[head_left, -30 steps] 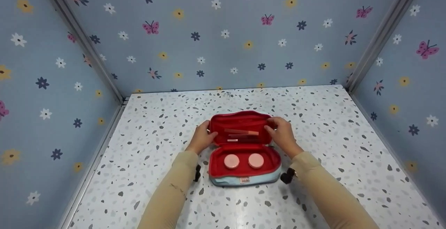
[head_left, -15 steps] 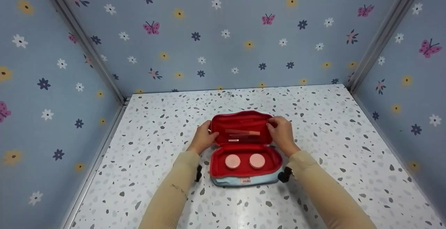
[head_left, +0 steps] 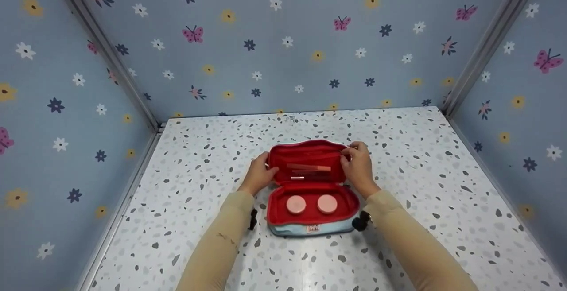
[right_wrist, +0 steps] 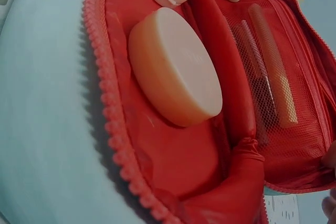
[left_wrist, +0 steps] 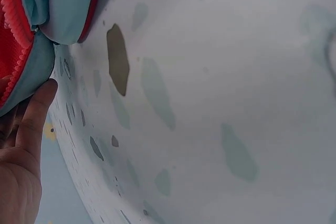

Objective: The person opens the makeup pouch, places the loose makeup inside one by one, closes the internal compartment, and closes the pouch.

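A light blue zip pouch [head_left: 332, 227] with a red lining lies open on the table, its lid [head_left: 305, 148] raised at the back. Two round pink-lidded pots [head_left: 296, 204] sit in its lower half. Behind the lid's red mesh pocket [right_wrist: 294, 150] are several slim sticks, one of them orange [right_wrist: 274, 66]. My left hand [head_left: 258, 174] grips the lid's left side, thumb inside and fingers behind. At the lid's upper right inner corner, my right hand [head_left: 359, 170] pinches with thumb and forefinger; the exact bit between them is too small to make out.
The white speckled table [head_left: 212, 158] surrounds the pouch. Blue flowered panels [head_left: 283, 60] rise at the back and both sides, with metal posts [head_left: 469, 69] at the corners.
My right thumb and fingers have shifted slightly at the lid's right corner, some fingers now lifted higher. The left hand keeps its hold, and the pouch stays in place.
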The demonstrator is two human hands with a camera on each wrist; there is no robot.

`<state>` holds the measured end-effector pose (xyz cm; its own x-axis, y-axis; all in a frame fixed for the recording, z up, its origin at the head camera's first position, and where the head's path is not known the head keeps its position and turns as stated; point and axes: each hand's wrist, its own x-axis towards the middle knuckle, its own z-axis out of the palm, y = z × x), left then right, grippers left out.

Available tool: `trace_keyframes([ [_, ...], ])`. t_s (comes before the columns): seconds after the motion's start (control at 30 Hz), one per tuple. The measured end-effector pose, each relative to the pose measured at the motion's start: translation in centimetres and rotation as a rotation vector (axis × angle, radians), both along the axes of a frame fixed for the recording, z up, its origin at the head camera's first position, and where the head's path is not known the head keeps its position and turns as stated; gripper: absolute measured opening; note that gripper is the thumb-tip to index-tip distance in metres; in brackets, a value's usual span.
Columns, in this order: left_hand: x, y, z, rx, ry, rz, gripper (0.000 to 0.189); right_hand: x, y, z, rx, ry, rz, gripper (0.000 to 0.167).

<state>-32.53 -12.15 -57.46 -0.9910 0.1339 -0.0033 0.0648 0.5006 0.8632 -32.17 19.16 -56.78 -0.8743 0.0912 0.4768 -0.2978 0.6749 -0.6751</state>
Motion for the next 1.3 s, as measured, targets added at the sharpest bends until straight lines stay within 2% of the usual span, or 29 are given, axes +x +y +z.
trace_keyframes([
  [0.17, 0.0, 0.0, -0.1, -0.013, 0.039, -0.006, 0.033, 0.2, -0.2, 0.4, 0.108, -0.001, -0.025, 0.013],
  [0.3, -0.1, 0.0, -0.1, -0.014, 0.050, -0.010, 0.032, 0.5, -0.6, 0.8, 0.170, -0.050, -0.035, 0.014],
  [0.57, 0.0, 0.1, 0.0, -0.014, 0.049, -0.017, 0.032, 0.7, -1.3, 2.0, 0.165, -0.204, -0.032, 0.020],
  [0.67, -0.1, 0.1, 0.1, -0.014, 0.042, -0.011, 0.032, 0.7, -1.4, 2.2, 0.155, -0.236, -0.027, 0.021],
  [1.0, 0.0, 0.2, -0.1, 0.010, 0.045, 0.004, 0.028, 0.7, -2.3, 2.1, 0.115, -0.237, 0.028, 0.020],
  [1.17, 0.1, 0.2, -0.1, -0.001, 0.077, 0.002, 0.029, 0.8, -2.9, 2.1, 0.119, -0.207, 0.057, 0.019],
  [1.3, 0.1, 0.2, -0.2, -0.006, 0.079, 0.005, 0.029, 0.9, -3.2, 2.0, 0.124, -0.220, 0.074, 0.018],
])
